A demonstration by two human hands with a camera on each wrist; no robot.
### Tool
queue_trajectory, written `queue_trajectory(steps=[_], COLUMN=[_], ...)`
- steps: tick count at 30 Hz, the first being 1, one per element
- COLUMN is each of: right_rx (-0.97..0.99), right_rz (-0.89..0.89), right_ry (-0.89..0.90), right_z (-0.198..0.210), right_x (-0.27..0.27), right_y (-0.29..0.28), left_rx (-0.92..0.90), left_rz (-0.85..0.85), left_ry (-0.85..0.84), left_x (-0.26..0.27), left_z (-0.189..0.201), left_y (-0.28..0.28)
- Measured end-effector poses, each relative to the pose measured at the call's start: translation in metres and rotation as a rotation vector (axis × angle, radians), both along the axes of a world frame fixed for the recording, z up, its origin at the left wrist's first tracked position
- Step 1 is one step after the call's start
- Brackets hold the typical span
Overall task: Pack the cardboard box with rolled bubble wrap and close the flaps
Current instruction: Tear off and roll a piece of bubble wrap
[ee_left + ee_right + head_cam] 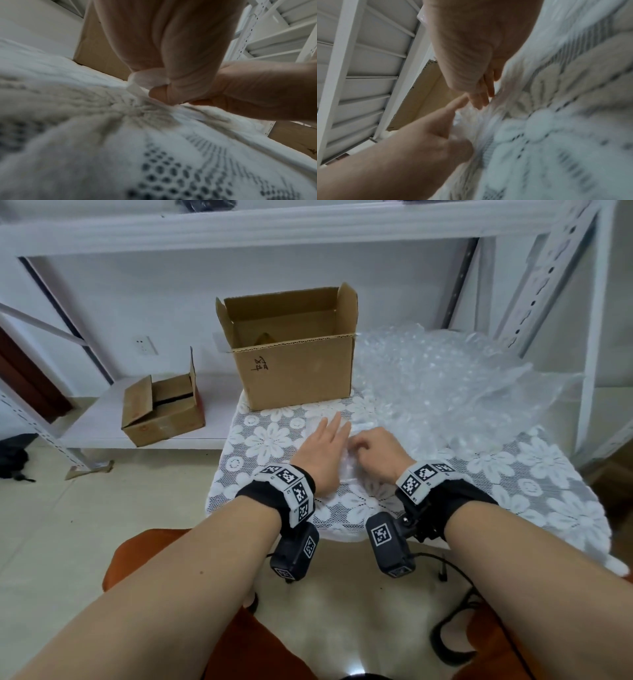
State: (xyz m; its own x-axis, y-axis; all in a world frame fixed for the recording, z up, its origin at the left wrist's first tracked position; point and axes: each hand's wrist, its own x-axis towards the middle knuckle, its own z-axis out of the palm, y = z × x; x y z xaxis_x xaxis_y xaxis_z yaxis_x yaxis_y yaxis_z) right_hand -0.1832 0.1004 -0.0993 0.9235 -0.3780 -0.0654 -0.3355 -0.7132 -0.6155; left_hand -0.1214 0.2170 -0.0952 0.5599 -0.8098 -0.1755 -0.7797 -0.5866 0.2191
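Hands together on lace cloth: left hand (323, 446) flat, fingers straight, pressing clear crumpled bubble wrap (442, 385); right hand (376, 451) curled, pinching wrap edge. Brown cardboard box (294, 364) upright, flaps open, long axis left-right.

The left hand (322, 446) lies flat on the bubble wrap (445, 392) beside the curled right hand (376, 451); beyond both stands the cardboard box (291, 361) (flaps up).

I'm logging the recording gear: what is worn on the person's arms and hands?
Both forearms are bare, with no sleeves or gloves. Each wrist has a black band carrying white blocks printed with black square code markers. A black camera box, also marked, hangs under each wrist. Black cables trail from the right one.
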Motion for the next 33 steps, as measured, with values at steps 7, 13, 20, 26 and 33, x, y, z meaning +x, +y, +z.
queue_trajectory(steps=[7,13,20,26,33], right_rx=[-0.314,-0.128,0.077,-0.430,-0.496], right_rz=[-0.518,-0.712,-0.579,-0.206,0.210], right_ry=[-0.039,0.005,-0.052,-0.177,-0.033], right_z=[0.002,0.003,0.008,0.012,0.004], right_x=[-0.030,-0.031,-0.023,-0.016,-0.009], right_y=[-0.039,-0.039,-0.033,-0.007,0.006], left_rx=[0.136,0.155,0.152,0.064,0.083], left_rz=[0.010,0.069,0.061,0.101,0.120], left_ry=[-0.015,-0.002,0.029,0.040,-0.003], left_x=[-0.003,0.002,0.007,0.007,0.010], left_z=[-0.004,-0.004,-0.010,-0.015,-0.018], left_y=[-0.009,-0.013,-0.008,-0.004,-0.001])
